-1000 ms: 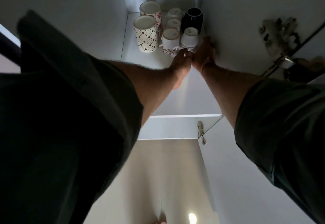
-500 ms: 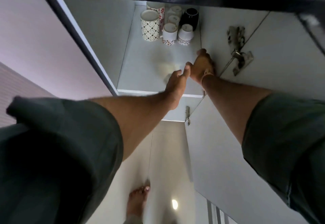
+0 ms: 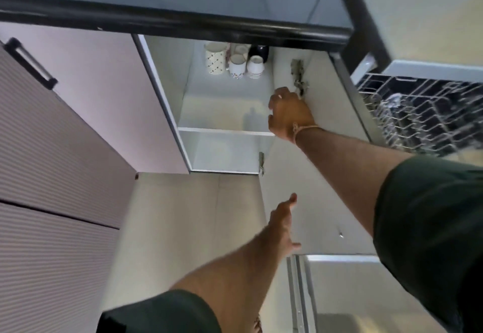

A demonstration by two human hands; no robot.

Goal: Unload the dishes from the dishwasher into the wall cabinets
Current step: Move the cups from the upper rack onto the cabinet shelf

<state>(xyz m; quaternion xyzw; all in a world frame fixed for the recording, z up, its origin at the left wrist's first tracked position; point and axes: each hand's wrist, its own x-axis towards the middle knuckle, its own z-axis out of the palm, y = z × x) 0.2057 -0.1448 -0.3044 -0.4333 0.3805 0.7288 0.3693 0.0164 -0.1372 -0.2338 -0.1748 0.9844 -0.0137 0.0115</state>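
Both hands empty here – right hand (image 3: pixel 288 113) sits up at the cabinet's (image 3: pixel 167 76) inner right wall by the hinge (image 3: pixel 299 79), fingers loosely curled, left hand (image 3: pixel 283 224) hangs lower, spread open. Mugs (image 3: pixel 236 63) clustered at the shelf's back; dishwasher rack (image 3: pixel 418 113) off right.

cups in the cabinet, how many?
5 visible on the shelf, clustered at the back: patterned mug on the left, floral cup, white cup, dark cup behind it, pale cup at the back. More may be hidden behind.
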